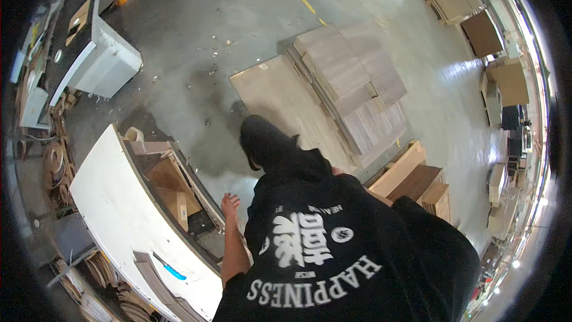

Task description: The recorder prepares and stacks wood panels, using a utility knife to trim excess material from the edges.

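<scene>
My left hand (230,204) hangs beside the white-topped workbench (134,209), its fingers loosely bent and apart with nothing in them. On the bench top lie a blue-handled knife (170,267) and a bundle of long brown strips (156,283). Under the top, shelves hold wooden offcuts (182,210), and a pale roll (134,136) sits at the bench's far end. Only a sliver of my right hand (338,171) shows past my black shirt; its fingers are hidden. Beyond that hand stands a stack of grey wood-grain panels (357,77).
The panels rest on a large beige board (271,83) on the grey floor. To the right is a wooden crate (411,176) with boards. Another white workbench (110,62) stands far left. Coiled edging strips (55,164) fill the left side; cardboard boxes (506,83) line the right wall.
</scene>
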Demonstrator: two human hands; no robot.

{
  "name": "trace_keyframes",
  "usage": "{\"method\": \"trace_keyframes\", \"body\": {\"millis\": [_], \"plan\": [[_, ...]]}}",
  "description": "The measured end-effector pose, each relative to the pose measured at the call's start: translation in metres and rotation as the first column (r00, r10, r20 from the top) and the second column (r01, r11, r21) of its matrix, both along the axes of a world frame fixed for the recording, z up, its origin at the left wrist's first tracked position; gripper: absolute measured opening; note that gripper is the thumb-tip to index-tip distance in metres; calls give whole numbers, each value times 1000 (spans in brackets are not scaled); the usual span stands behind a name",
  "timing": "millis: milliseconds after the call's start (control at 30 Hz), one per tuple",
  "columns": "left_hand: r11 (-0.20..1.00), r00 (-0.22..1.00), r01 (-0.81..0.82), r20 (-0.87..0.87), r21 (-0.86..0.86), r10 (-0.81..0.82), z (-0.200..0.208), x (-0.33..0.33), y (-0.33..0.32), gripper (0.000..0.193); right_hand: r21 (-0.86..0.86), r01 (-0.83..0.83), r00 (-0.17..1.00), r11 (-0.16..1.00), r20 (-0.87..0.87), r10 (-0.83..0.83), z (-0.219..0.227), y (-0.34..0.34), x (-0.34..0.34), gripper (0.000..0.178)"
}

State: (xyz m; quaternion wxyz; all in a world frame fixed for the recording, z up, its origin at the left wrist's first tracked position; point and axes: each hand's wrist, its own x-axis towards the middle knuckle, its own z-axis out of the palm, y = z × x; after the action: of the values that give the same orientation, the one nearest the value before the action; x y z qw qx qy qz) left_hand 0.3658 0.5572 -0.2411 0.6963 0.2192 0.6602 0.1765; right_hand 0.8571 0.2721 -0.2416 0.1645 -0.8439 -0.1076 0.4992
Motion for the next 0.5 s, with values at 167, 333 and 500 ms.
{"method": "trace_keyframes", "body": {"millis": [167,333,500], "plan": [[996,998,10,60,85,-15,18,-15,17,64,103,-251,959,962,-108,262,-65,69,-2,49],[981,991,75,-120,180,-54,-20,-117,-2,64,11,-512,859,859,8,511,14,243,-47,56],[978,882,208,-435,15,-181,-1,-171,-6,60,92,-573,819,815,40,572,10,454,-83,46]]}}
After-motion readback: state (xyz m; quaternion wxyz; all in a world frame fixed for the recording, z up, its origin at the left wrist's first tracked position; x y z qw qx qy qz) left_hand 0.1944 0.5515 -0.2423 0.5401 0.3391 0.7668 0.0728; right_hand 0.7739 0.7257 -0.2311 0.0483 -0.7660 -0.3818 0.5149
